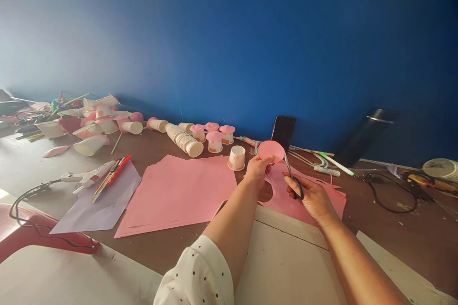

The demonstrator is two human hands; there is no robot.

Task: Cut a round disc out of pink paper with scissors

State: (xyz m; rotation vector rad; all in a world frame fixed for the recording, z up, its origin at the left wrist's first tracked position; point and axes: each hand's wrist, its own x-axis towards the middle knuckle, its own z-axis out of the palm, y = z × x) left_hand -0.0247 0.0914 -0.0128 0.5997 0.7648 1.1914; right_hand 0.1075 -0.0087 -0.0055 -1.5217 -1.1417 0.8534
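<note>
My left hand pinches the lower edge of a pink paper circle, held up above the table. In my right hand is a pair of scissors with black handles, its blades pointing up along the circle's right edge. Whether the blades are apart is hard to see. Below both hands lies a pink sheet with a round piece cut out. Just left of my left hand stands an upside-down paper cup with small pink drawings on it.
Several cups with pink paper roofs stand behind, beside a lying stack of cups. Pink sheets cover the middle. A glue gun and red utility knife lie left. A phone leans on the blue wall.
</note>
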